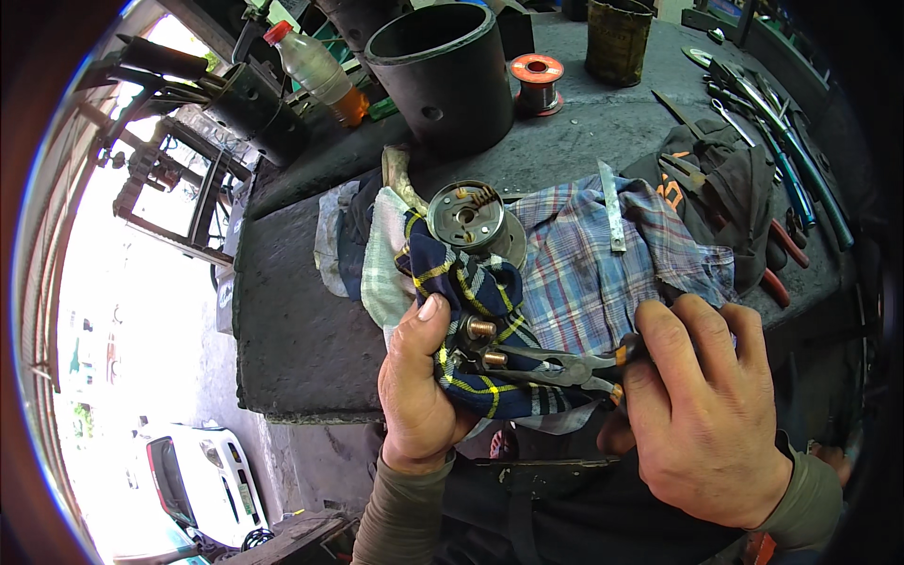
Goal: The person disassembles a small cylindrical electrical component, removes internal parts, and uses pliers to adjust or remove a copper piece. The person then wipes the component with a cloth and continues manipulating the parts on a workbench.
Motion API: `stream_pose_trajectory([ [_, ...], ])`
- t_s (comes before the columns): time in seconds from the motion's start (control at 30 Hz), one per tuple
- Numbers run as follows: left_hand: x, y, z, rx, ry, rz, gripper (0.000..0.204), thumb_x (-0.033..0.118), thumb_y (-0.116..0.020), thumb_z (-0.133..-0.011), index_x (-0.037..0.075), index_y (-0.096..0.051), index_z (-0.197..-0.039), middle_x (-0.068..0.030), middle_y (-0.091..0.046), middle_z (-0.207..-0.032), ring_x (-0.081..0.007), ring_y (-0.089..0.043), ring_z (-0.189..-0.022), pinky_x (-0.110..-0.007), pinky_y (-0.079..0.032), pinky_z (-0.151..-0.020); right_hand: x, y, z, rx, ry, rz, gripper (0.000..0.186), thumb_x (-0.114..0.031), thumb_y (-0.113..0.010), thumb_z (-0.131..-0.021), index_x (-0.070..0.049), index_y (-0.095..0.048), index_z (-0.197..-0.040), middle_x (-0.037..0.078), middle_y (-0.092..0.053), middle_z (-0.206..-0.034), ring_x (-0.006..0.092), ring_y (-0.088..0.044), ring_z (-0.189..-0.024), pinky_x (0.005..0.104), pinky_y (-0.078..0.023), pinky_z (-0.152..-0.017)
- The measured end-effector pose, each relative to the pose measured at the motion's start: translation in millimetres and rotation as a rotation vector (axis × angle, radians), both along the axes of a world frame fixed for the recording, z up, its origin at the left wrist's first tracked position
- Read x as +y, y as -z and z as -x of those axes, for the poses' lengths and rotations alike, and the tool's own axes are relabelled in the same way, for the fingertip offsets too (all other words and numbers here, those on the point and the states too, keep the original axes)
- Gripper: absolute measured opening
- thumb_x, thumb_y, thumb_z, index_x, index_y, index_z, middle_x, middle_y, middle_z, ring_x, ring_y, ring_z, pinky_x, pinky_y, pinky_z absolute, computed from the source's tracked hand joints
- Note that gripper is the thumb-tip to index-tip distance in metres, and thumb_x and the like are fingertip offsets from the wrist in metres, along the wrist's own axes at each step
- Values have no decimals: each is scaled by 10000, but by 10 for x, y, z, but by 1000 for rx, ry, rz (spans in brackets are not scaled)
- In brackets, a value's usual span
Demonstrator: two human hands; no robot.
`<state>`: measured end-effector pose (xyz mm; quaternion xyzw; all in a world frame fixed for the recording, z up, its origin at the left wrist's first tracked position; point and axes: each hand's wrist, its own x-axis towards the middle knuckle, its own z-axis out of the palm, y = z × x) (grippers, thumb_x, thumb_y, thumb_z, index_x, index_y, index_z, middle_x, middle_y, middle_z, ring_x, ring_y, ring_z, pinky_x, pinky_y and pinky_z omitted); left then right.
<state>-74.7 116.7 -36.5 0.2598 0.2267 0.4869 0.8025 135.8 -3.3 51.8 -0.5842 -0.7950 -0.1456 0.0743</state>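
Fingers of the left hand (416, 377) curl around a dark blue and yellow plaid cloth (476, 292) wrapping a part with two copper-coloured studs (482, 329), thumb up on the cloth. Right hand (706, 405) fingers close round the orange handles of needle-nose pliers (551, 363), tips at the lower stud. All held at the near edge of the grey tabletop (301, 320). Just beyond: round metal housing (468, 217) on a light plaid shirt (589, 273), flat file (612, 205), black cylinder (443, 71), copper wire spool (537, 83), plastic bottle (315, 71).
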Motion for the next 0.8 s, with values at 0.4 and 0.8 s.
stream_pose_trajectory([
  [0.4, 2, 3, 7, -86, 40, 31, 482, 350, -518, -1129, -38, -670, -1372, -173, -777, -1252, -300, -777, -1094, -467, -646, -975, 1, -6, 10, 30, 11, 19, 530, -401, -741, -764, 98, -705, -941, 248, -610, -1260, 402, -614, -1120, 567, -481, -899],
  [0.8, -7, -54, -4, 75, 4, -4, 474, 341, -520, -1120, -42, -678, -1350, -174, -779, -1245, -294, -778, -1090, -457, -646, -971, 9, 1, -4, 62, 1, 27, 516, -377, -744, -732, 94, -701, -938, 254, -610, -1259, 412, -615, -1113, 565, -485, -892],
])
